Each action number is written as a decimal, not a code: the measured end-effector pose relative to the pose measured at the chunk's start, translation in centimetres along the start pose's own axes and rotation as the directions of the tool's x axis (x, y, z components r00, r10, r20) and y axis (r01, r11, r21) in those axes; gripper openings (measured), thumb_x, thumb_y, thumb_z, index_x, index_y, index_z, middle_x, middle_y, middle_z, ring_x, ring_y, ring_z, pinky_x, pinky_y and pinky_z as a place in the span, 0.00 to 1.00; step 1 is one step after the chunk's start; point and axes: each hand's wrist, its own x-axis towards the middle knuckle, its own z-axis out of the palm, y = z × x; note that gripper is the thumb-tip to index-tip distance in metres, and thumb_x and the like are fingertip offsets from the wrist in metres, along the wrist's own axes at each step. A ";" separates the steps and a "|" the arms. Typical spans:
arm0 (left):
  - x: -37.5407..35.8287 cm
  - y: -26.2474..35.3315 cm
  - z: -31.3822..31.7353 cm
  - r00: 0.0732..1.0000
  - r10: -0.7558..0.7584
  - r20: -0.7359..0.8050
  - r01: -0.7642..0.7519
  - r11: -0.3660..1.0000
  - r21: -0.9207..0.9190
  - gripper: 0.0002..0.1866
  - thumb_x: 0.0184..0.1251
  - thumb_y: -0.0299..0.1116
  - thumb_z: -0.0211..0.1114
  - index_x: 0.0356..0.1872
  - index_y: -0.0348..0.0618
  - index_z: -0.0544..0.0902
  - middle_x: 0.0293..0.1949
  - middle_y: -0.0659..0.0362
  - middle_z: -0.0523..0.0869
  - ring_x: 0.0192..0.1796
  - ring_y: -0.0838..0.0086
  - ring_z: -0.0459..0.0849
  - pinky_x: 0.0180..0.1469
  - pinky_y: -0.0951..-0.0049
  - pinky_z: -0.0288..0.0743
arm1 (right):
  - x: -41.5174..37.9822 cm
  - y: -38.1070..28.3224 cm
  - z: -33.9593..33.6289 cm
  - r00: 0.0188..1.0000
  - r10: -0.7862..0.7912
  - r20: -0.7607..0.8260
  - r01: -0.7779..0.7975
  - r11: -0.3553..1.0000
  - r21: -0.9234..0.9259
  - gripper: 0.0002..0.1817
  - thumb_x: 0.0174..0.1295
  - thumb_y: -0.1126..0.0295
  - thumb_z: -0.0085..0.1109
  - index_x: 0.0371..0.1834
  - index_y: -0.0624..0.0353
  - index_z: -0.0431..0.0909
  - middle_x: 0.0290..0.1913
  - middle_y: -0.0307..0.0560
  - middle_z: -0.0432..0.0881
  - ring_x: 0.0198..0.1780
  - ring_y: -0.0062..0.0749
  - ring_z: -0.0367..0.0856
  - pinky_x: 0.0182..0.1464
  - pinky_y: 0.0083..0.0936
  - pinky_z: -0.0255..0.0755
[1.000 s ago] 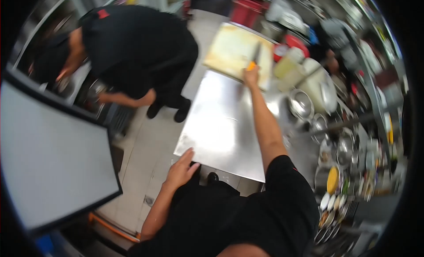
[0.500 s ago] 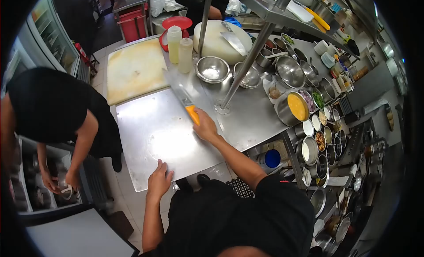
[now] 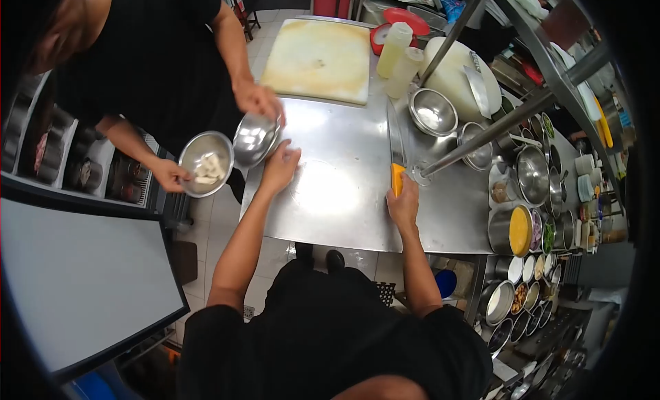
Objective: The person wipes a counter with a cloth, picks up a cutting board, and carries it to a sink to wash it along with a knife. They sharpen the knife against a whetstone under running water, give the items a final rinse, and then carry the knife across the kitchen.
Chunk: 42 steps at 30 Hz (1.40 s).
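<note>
My right hand is closed round the yellow-orange handle of a kitchen knife. Its long blade points away from me along the steel worktop. At the worktop's left edge my left hand is open, thumb and fingers apart, right beside the rim of a metal bowl. A co-worker's blurred hand is at the top of that bowl. The co-worker's other hand grips a second metal bowl with pale pieces inside.
A stained cutting board lies at the far side, near two squeeze bottles. Steel bowls stand by a shelf post. A cleaver rests on a round white block. Ingredient pots line the right.
My view has turned left. The co-worker has straightened from the drawer and now has two bowls beside the worktop. My left hand has moved towards one; my right still holds the knife.
</note>
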 end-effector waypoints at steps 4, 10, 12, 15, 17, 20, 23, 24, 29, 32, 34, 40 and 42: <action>1.4 -0.3 2.6 0.995 0.058 0.085 -0.067 0.992 0.104 0.12 0.64 0.35 0.60 0.38 0.35 0.80 0.26 0.59 0.82 0.27 0.80 0.78 0.30 0.77 0.72 | -0.2 -0.2 -0.4 1.000 -0.021 0.000 0.021 1.000 -0.009 0.27 0.55 0.70 0.62 0.58 0.68 0.67 0.48 0.61 0.72 0.53 0.53 0.69 0.58 0.37 0.64; -9.6 2.1 5.7 0.786 0.071 0.615 -0.150 0.986 0.077 0.11 0.64 0.37 0.63 0.30 0.39 0.80 0.21 0.63 0.79 0.25 0.83 0.71 0.29 0.78 0.69 | -0.9 0.1 -1.1 0.998 0.063 0.014 -0.064 0.978 0.198 0.23 0.63 0.64 0.57 0.55 0.71 0.69 0.48 0.63 0.71 0.49 0.50 0.72 0.54 0.36 0.68; -11.5 2.8 5.5 0.737 -0.041 0.675 -0.045 0.993 0.110 0.12 0.65 0.38 0.63 0.30 0.39 0.80 0.21 0.64 0.78 0.25 0.83 0.70 0.29 0.79 0.68 | -0.7 0.5 -0.9 0.999 0.033 0.015 -0.036 0.979 0.203 0.23 0.65 0.62 0.55 0.55 0.71 0.69 0.48 0.62 0.72 0.47 0.48 0.74 0.51 0.35 0.69; -11.5 2.8 4.7 0.801 -0.057 0.596 -0.023 0.992 0.125 0.12 0.65 0.38 0.62 0.31 0.38 0.80 0.21 0.65 0.77 0.25 0.84 0.70 0.29 0.79 0.68 | -0.4 0.6 -1.1 0.999 0.041 0.026 -0.045 0.983 0.178 0.24 0.65 0.61 0.55 0.56 0.71 0.69 0.48 0.61 0.72 0.45 0.44 0.75 0.50 0.33 0.70; -10.3 2.3 4.6 0.869 -0.025 0.495 -0.044 0.991 0.127 0.12 0.66 0.38 0.62 0.32 0.39 0.81 0.21 0.67 0.76 0.25 0.85 0.69 0.28 0.80 0.67 | 0.0 0.8 -0.9 0.998 0.047 0.045 -0.055 0.981 0.186 0.25 0.66 0.60 0.54 0.56 0.71 0.69 0.47 0.61 0.72 0.44 0.44 0.75 0.50 0.33 0.70; -8.7 3.4 3.8 0.909 -0.008 0.416 -0.055 0.989 0.139 0.09 0.65 0.35 0.61 0.32 0.39 0.81 0.22 0.67 0.76 0.25 0.86 0.69 0.28 0.81 0.67 | 0.5 0.7 -1.3 0.994 0.075 0.073 -0.088 0.978 0.188 0.25 0.66 0.59 0.52 0.57 0.71 0.69 0.45 0.61 0.73 0.43 0.43 0.75 0.49 0.33 0.70; -5.1 1.4 3.9 0.969 0.045 0.244 -0.047 0.999 0.002 0.08 0.64 0.27 0.59 0.42 0.37 0.77 0.27 0.66 0.79 0.28 0.86 0.73 0.30 0.82 0.69 | 0.5 1.1 -1.2 0.996 0.067 0.067 -0.079 0.977 0.197 0.26 0.66 0.57 0.52 0.57 0.72 0.69 0.43 0.60 0.73 0.42 0.42 0.74 0.48 0.33 0.69; -2.8 0.7 3.9 0.987 0.030 0.156 -0.023 0.999 -0.042 0.11 0.63 0.27 0.59 0.46 0.36 0.75 0.29 0.65 0.80 0.29 0.85 0.75 0.32 0.81 0.70 | 0.6 1.3 -1.1 0.998 0.050 0.047 -0.058 0.977 0.207 0.27 0.66 0.57 0.52 0.56 0.72 0.69 0.43 0.60 0.74 0.41 0.41 0.74 0.48 0.32 0.69; 13.2 -2.5 1.9 0.900 -0.034 -0.434 0.020 0.999 -0.036 0.32 0.58 0.42 0.66 0.57 0.32 0.67 0.47 0.46 0.78 0.48 0.60 0.79 0.50 0.66 0.72 | 0.7 0.7 -1.3 0.994 0.087 0.071 -0.099 0.978 0.185 0.31 0.60 0.59 0.59 0.58 0.73 0.66 0.45 0.61 0.72 0.45 0.44 0.73 0.50 0.33 0.69; 21.5 -6.0 0.2 0.788 -0.136 -0.601 0.283 0.946 0.157 0.44 0.50 0.59 0.67 0.57 0.27 0.67 0.52 0.39 0.77 0.55 0.44 0.74 0.60 0.55 0.65 | 0.4 0.9 -0.6 0.998 0.016 0.063 -0.021 0.996 0.091 0.33 0.55 0.63 0.64 0.60 0.72 0.64 0.48 0.61 0.70 0.50 0.48 0.70 0.54 0.36 0.67; 23.2 -4.1 -0.7 0.789 -0.219 -0.574 0.375 0.911 0.169 0.46 0.49 0.62 0.65 0.55 0.25 0.69 0.52 0.36 0.77 0.57 0.41 0.72 0.62 0.55 0.64 | 0.5 1.2 -0.1 0.999 -0.040 0.036 0.041 0.999 -0.004 0.34 0.53 0.65 0.65 0.60 0.71 0.63 0.49 0.61 0.69 0.52 0.51 0.69 0.56 0.38 0.65; 28.3 -6.3 -2.4 0.673 -0.536 -0.509 0.248 0.812 -0.528 0.38 0.50 0.42 0.71 0.54 0.18 0.69 0.53 0.42 0.78 0.52 0.62 0.81 0.55 0.66 0.74 | 0.9 0.7 0.0 0.997 0.073 0.010 -0.073 0.997 0.030 0.32 0.52 0.68 0.65 0.60 0.66 0.64 0.50 0.60 0.69 0.54 0.54 0.67 0.58 0.39 0.63; 26.1 -3.6 -1.4 0.656 -0.540 -0.527 0.232 0.809 -0.540 0.39 0.50 0.42 0.70 0.54 0.16 0.68 0.53 0.42 0.78 0.51 0.61 0.81 0.54 0.67 0.75 | 1.0 0.4 -0.6 0.993 0.102 0.053 -0.105 0.993 0.053 0.32 0.52 0.68 0.64 0.60 0.64 0.65 0.51 0.58 0.69 0.54 0.53 0.67 0.57 0.38 0.63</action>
